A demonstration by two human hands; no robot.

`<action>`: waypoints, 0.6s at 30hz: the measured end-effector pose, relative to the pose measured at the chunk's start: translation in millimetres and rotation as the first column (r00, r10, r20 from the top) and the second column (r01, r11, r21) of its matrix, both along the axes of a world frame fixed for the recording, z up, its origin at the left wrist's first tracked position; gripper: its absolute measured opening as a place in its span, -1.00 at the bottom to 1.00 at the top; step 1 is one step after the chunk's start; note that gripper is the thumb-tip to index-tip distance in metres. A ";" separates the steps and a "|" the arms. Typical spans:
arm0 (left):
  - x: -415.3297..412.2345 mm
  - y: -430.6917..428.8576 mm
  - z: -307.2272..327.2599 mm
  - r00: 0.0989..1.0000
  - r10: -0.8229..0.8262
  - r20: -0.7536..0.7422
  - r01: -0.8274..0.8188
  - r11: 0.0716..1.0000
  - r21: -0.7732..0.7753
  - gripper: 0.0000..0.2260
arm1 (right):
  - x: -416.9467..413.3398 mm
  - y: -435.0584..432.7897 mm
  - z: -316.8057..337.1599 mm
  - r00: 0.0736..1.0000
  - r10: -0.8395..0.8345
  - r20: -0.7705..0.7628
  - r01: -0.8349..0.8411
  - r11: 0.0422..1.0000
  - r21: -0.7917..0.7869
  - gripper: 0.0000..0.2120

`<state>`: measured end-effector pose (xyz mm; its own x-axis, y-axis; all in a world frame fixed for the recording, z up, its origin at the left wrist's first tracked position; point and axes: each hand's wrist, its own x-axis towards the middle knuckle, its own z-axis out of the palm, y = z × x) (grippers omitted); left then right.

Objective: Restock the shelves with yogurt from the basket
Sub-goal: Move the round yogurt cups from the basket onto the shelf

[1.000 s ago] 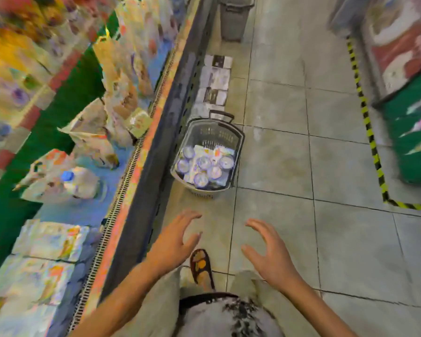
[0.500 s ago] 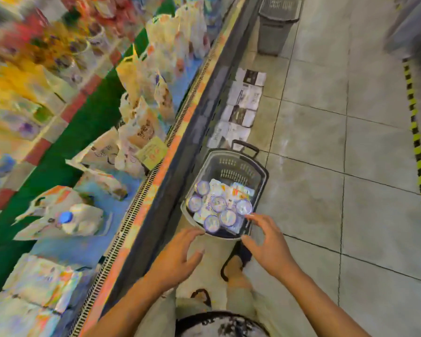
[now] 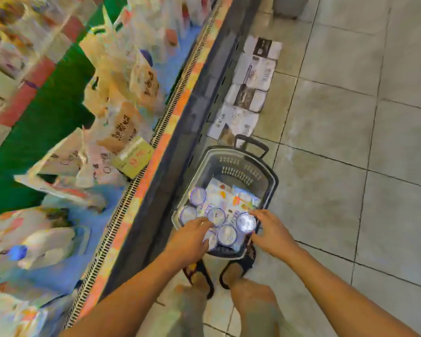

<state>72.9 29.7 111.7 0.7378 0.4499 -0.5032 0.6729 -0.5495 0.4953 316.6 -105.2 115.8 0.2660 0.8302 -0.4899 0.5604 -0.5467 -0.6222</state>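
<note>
Print on bags (image 3: 122,127) blurred, nothing legible

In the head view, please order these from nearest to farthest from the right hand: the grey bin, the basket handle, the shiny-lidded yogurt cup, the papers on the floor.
From the right hand:
1. shiny-lidded yogurt cup, at its fingertips.
2. basket handle, far end of the basket.
3. papers, on the floor beyond.
4. grey bin, top edge.

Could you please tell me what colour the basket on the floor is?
The basket is dark grey, as the head view shows.
</note>
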 end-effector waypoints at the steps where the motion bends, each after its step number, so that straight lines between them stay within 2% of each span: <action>1: 7.1 4.2 -15.0 0.999 -0.029 -0.037 0.029 1.000 -0.001 -0.52 | 2.9 2.7 -15.6 1.000 0.004 0.003 -0.004 1.000 -0.029 -0.43; 5: 31.2 15.3 -78.6 0.981 -0.117 -0.154 0.126 0.991 0.051 -0.42 | 7.6 10.2 -87.9 0.993 0.096 0.063 -0.085 0.984 -0.155 -0.32; 8: 43.9 20.9 -127.0 0.965 -0.154 -0.214 0.182 0.976 0.121 -0.35 | 2.9 13.6 -139.5 0.968 0.189 0.166 -0.153 0.966 -0.208 -0.20; 12: 52.0 24.4 -182.3 0.907 -0.234 -0.351 0.296 0.945 0.136 -0.25 | -6.0 15.0 -187.1 0.928 0.261 0.265 -0.194 0.948 -0.253 -0.06; 18: 65.2 27.3 -234.5 0.869 -0.312 -0.385 0.360 0.931 0.057 -0.07 | -8.0 14.3 -225.7 0.935 0.215 0.283 -0.141 0.955 -0.259 -0.13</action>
